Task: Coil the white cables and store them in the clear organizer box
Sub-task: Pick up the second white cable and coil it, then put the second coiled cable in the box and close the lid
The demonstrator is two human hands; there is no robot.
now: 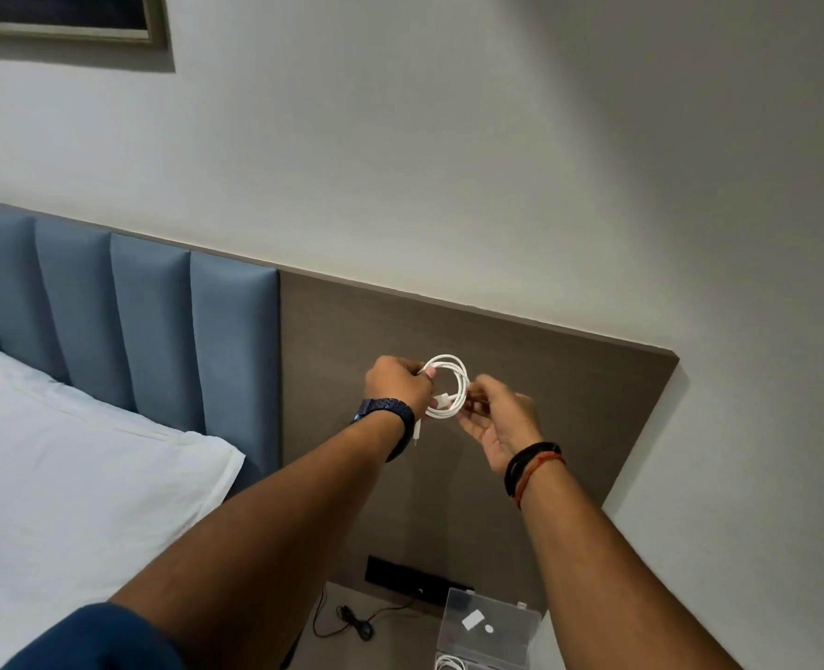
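One white cable [449,358], wound in several loops, is held in the air by two hands: the left hand [398,382] has its grip clamped on the coil's left side, and the right hand [497,423] pinches its right. Below, on the desk [390,640], one clear organizer box [497,616] stands open, with a second white cable [446,663] at its base.

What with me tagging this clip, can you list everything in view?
coiled white cable: one, white, held up mid-frame
clear organizer box: one, clear, bottom edge, lid up
second white cable: one, white, at the box's base
black cord: one, black, bedside surface
wood panel: one, brown, against wall
switch panel: one, black, on wood panel
headboard: one, blue, left
pillow: one, white, lower left
picture frame: one, pale, top left
left hand: one, grips coil, dark watch
right hand: one, pinches coil, black and red bands
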